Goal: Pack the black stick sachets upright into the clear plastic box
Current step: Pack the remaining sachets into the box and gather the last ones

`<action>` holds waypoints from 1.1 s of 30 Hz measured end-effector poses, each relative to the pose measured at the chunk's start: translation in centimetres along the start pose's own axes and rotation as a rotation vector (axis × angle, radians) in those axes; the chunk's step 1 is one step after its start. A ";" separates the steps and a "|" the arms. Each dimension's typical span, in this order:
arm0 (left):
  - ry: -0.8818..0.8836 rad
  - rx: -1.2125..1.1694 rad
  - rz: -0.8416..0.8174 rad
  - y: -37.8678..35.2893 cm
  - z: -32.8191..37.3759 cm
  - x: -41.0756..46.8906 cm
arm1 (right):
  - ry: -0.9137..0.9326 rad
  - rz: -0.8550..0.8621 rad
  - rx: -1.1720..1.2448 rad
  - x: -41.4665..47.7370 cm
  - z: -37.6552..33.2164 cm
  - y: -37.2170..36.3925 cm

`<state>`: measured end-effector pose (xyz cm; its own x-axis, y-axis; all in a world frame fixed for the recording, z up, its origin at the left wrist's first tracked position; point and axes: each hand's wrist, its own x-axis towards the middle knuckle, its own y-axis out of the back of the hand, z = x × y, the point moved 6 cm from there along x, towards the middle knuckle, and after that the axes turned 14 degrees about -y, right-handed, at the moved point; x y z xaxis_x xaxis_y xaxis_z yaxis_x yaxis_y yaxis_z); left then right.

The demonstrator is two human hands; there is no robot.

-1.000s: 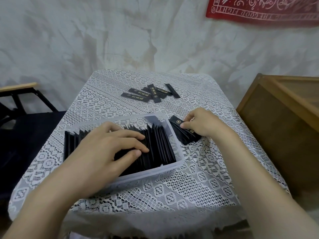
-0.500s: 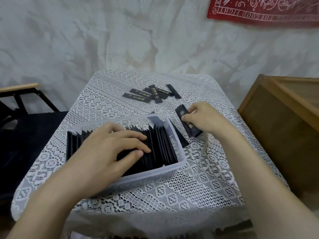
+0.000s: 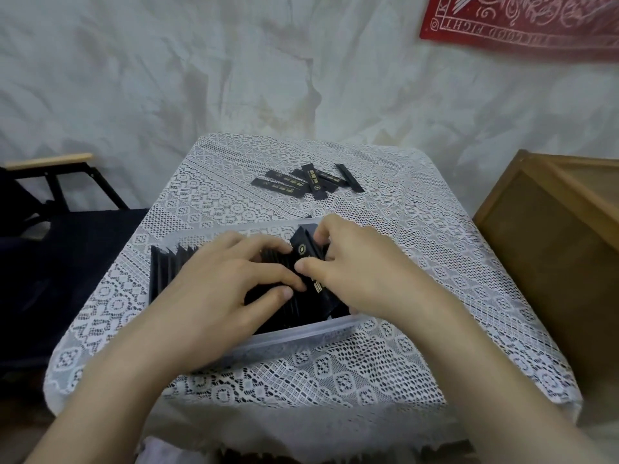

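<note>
- A creased pale wall backs a lace-covered surface (image 3: 418, 329); a dark chair (image 3: 50, 262) stands to its left.
- The clear plastic box (image 3: 301, 334) sits near the front edge, its packed row (image 3: 167, 272) of black sachets standing on edge.
- The left hand (image 3: 214, 296) lies flat, fingers stretched, pressing that row back.
- The right hand (image 3: 361, 272) pinches the held bundle (image 3: 306, 254), tilted over the box's right end; the hands are touching.
- Loose sachets (image 3: 284, 185) lie well apart at the far side; a wooden crate (image 3: 552, 246) stands on the right.
- Risk: if the left hand eases off, the row may fan over and close the gap, so the bundle jams or ends up lying flat.
- Half a second ago the bundle was outside the box, right of it; the left hand has stayed on the row.
</note>
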<state>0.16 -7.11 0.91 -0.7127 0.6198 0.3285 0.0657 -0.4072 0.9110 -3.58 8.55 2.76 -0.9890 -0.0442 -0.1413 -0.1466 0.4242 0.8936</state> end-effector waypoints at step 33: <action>0.007 -0.013 0.012 0.3 0.1 0.0 | -0.071 -0.262 0.243 0.9 1.4 -0.6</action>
<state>0.21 -7.18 1.16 -0.7164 0.6105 0.3377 0.0655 -0.4231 0.9037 -4.31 9.48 1.53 -0.9133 -0.1205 -0.3891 -0.3775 0.6093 0.6973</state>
